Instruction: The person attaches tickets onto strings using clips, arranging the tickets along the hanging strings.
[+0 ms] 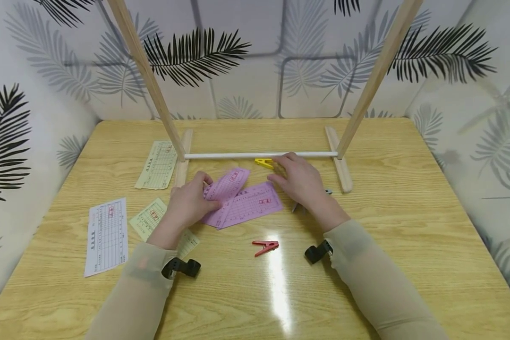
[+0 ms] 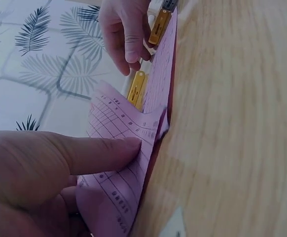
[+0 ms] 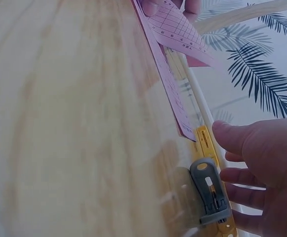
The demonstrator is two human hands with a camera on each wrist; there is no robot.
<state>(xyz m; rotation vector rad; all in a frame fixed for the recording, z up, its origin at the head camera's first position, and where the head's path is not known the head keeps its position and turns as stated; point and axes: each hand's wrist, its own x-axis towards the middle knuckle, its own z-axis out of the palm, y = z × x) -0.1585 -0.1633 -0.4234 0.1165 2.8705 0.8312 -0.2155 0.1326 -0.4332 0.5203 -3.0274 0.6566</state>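
My left hand (image 1: 191, 203) pinches a purple printed slip (image 1: 227, 185) between thumb and fingers, its upper part lifted and curling. Under it another purple slip (image 1: 255, 203) lies on the table. My right hand (image 1: 299, 182) hovers over the table beside the white rod, fingers loosely bent with nothing between them. Just left of its fingertips lies a yellow clothespin (image 1: 263, 163). A grey clip (image 3: 210, 190) sits close by the right fingers in the right wrist view; in the head view the right wrist partly hides it.
A wooden stand with a white crossbar (image 1: 238, 155) spans the back. A red clothespin (image 1: 265, 247) lies in front. To the left are a white slip (image 1: 107, 237), a yellow slip (image 1: 157, 165) and more yellow paper (image 1: 149, 218), partly hidden by the left arm.
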